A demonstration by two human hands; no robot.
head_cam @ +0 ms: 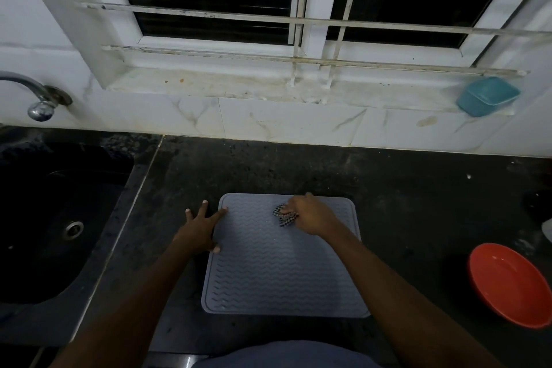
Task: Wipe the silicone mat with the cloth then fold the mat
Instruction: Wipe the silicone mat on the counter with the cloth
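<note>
Grey silicone mat (pixel 280 272) lies flat and unfolded on the black counter (pixel 403 188), near centre. Left hand (pixel 200 230) is splayed with straight fingers, holding nothing; thumb and index tip touch the mat's left edge, other fingers on the counter. Right hand (pixel 310 215) is clenched round the checkered cloth (pixel 283 215), pressing it on the mat's far-right part. Red bowl (pixel 507 284) on the counter, well right of the mat. Dark sink (pixel 44 218) at left. Further back: chrome tap (pixel 38 98) on the far-left wall, teal box (pixel 487 95) on the window sill, far right.

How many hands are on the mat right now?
2. The left hand presses the left edge of the mat, fingers spread; the right hand holds the checked cloth on its far half.
</note>
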